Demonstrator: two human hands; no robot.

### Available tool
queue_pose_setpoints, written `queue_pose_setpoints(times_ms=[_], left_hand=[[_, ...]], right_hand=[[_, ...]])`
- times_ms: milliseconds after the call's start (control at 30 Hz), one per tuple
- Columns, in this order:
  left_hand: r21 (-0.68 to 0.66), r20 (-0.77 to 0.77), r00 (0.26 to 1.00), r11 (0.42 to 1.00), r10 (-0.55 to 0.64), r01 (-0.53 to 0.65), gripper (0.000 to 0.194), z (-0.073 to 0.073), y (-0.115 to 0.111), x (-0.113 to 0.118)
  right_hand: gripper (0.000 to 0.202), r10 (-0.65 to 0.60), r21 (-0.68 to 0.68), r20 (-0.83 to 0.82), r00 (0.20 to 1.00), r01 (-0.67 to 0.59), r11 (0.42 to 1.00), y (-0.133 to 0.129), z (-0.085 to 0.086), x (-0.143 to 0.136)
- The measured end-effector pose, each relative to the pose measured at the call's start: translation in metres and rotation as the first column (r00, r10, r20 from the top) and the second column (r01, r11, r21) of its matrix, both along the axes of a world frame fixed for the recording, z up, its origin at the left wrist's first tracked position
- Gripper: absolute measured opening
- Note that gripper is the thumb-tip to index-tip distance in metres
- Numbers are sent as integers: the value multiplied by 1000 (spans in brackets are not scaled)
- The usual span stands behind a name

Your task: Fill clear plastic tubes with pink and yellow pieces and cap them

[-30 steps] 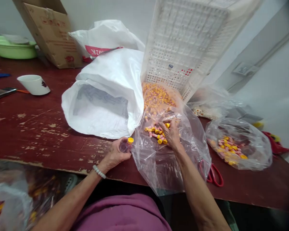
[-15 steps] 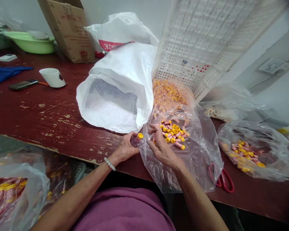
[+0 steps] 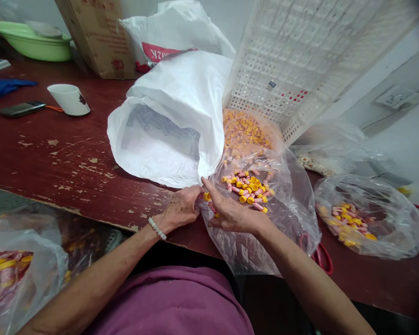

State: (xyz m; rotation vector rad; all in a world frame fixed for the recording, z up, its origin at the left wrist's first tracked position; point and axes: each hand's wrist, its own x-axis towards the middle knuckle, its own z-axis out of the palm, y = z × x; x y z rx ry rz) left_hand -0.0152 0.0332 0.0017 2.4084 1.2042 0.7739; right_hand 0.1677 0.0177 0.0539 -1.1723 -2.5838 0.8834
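Note:
My left hand (image 3: 182,207), with a beaded bracelet at the wrist, is closed around a clear plastic tube that its fingers mostly hide. A yellow cap (image 3: 206,197) shows at the tube's mouth. Up against it, my right hand (image 3: 232,211) points its index finger forward over the cap. Under its fingers it holds a small pink-patterned piece (image 3: 212,208) with a yellow end. Just beyond lies a clear plastic bag (image 3: 265,246), with a pile of yellow-capped pink pieces (image 3: 251,188) on it.
A white sack (image 3: 171,158) lies open behind my hands. A white plastic crate (image 3: 282,60) leans at the back. At right are another clear bag of pieces (image 3: 356,221) and red-handled scissors (image 3: 324,260). A cup (image 3: 70,100) and phone (image 3: 23,109) sit at left.
My right hand has moved left from the pile to meet my left hand at the tube, bringing a small piece. The view has shifted slightly.

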Motion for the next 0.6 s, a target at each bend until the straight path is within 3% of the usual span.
queue_pose_setpoints(times_ms=[133,267,367,500,600], left_hand=[[42,-87,996,998,-35,39,35,4,0,-1],[66,-186,980,995,-66,80,33,5,-1,1],[-16,-122,989,997,-78,77,34,2,-1,3],[-184,13,998,982,55,-52,39,1,0,2],[-185,34,998,982,53,-46,40,3,2,0]], right_hand=[[123,-16,-101,41,999,20,995,8,3,4],[124,19,-117,-60,998,-26,993,16,0,8],[112,3,-133,-116,993,-18,991,17,0,9],[103,-73,-175,-179,981,42,984,13,4,9],[100,-108,-271,-204,973,50,961,10,3,8]])
